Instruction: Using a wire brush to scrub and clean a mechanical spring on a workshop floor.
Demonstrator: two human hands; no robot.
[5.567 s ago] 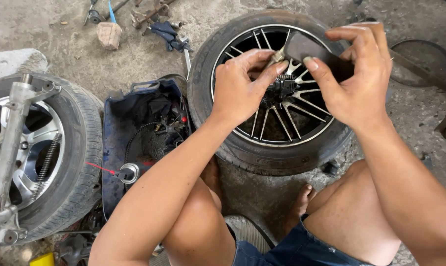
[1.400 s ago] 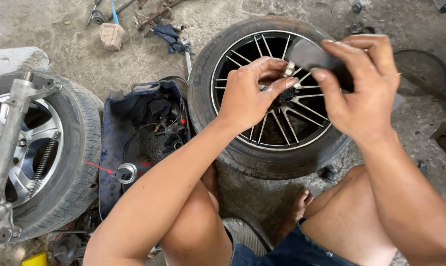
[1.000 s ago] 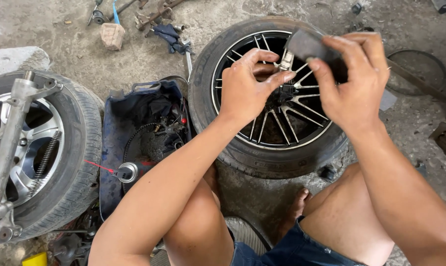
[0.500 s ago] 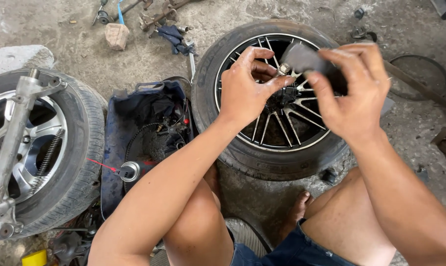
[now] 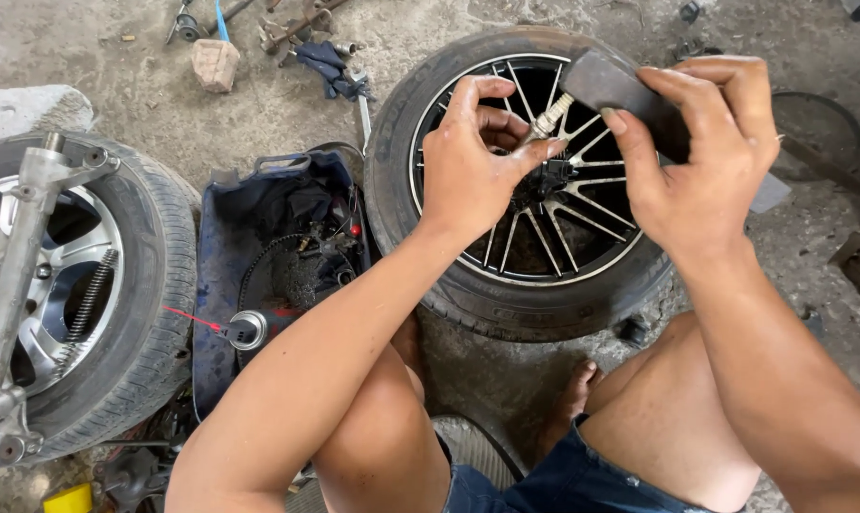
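Above wheel:
Left hand: fingers pinch small metal part, base hidden.
Right hand: fingers grip dark block, far end covered.

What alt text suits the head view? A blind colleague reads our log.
A person's left hand pinches a small metal part against a dark block held by the right hand, above a black spoked wheel lying on concrete. A blue tool bag and another wheel lie to the left.
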